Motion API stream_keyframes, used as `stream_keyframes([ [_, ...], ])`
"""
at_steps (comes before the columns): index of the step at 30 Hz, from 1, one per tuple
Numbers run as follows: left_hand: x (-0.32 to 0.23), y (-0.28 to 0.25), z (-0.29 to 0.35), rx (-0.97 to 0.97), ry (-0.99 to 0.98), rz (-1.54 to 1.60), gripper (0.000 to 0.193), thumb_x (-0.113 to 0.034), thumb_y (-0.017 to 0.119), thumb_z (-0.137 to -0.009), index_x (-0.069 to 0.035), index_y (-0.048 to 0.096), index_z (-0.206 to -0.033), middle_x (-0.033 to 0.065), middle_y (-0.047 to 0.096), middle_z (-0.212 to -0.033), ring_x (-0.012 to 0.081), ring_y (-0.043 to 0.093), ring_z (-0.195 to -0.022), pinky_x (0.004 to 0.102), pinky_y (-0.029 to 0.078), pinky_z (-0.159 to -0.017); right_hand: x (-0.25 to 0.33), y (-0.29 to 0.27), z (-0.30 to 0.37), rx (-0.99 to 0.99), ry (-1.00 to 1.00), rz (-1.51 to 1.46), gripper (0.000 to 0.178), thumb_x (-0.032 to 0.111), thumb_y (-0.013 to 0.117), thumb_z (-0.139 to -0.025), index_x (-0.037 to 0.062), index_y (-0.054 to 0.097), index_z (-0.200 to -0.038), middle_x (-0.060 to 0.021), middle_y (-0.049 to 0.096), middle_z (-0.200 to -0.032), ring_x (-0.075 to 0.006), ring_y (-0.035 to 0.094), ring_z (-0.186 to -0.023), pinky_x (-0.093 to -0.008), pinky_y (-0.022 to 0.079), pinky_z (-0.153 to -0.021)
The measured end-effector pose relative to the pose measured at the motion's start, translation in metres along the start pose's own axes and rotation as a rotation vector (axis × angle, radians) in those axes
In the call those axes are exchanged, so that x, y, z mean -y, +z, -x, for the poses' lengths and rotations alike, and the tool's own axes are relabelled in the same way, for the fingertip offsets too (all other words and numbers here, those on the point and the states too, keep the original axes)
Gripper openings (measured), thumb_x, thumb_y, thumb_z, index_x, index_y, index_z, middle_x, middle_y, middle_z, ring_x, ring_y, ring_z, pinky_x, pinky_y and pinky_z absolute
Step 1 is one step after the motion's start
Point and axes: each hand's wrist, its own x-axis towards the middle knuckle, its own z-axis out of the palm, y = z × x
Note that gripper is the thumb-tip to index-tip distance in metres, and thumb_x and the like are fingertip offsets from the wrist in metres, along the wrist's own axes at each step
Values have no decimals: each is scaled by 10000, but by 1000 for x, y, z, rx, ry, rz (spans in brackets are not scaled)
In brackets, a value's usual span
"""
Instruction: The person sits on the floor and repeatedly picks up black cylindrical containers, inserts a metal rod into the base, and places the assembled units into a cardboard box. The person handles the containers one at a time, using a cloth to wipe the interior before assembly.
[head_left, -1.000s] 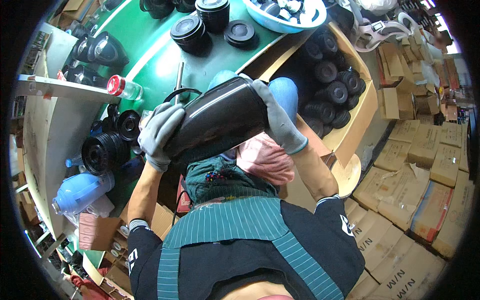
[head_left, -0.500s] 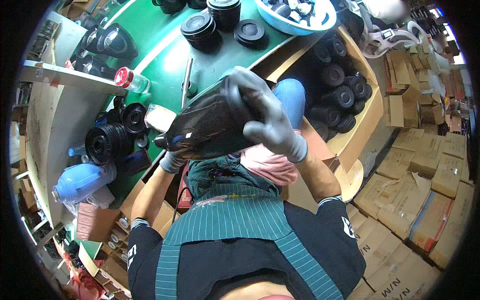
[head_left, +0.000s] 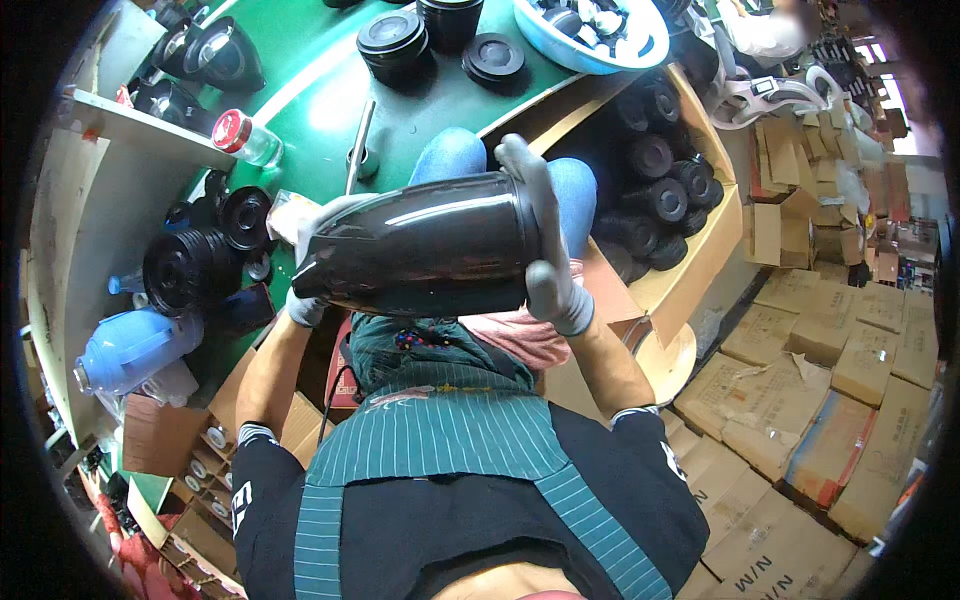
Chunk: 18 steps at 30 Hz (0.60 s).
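A glossy black jug body (head_left: 420, 245) with a tapered, spout-like end lies sideways between my hands above my lap. My left hand (head_left: 306, 308), in a grey glove, is closed around the narrow end; part of it is hidden behind the body. Against the wide, rimmed end rests my gloved right hand (head_left: 548, 285), its thumb at the near side and fingers reaching over the far side. Beyond the jug body, a metal rod (head_left: 360, 150) stands up from the green table (head_left: 320, 110).
Stacks of black lids (head_left: 392, 45) and a blue basin (head_left: 590, 60) of small parts stand at the far side. An open carton (head_left: 728, 215) of black round parts is at my right. Leftward are a red-lidded jar (head_left: 245, 138), black discs (head_left: 190, 272) and a blue flask (head_left: 140, 350).
The black jug body has turned from a slant to nearly level, its wide end swinging nearer and to the right. My right hand has moved down along with that end.
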Motion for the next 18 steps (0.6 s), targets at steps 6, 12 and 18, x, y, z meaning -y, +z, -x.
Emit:
stream_keyframes([
  [6, -48, -31, -22, 28, 482, -436, 489, -287, 794, -763, -91, 796, -1211, 147, 793, -1095, 310, 766, -1052, 394, 500, -786, 12, -14, -13, -16, 1134, -586, 588, 375, 291, -1205, -35, 409, -1610, -144, 520, -1603, -242, 546, -1421, -360, 351, -1248],
  [12, 80, 6, 55, 80, -271, 531, 500, -236, 757, -975, -55, 665, -1432, 120, 726, -1342, 234, 695, -1157, 412, 522, -1089, 27, 5, -4, 68, 136, 84, 917, 556, 555, -1074, -11, 222, -1712, -225, 209, -1776, -339, 262, -1629, -454, 213, -1324],
  [18, -54, -20, -39, -23, 481, -448, 379, -245, 649, -904, -34, 802, -1179, 164, 800, -1135, 318, 782, -1042, 407, 557, -861, -17, -7, 10, -82, 738, -428, 551, 245, 262, -1190, 16, 304, -1689, -116, 444, -1657, -220, 449, -1509, -355, 279, -1302],
])
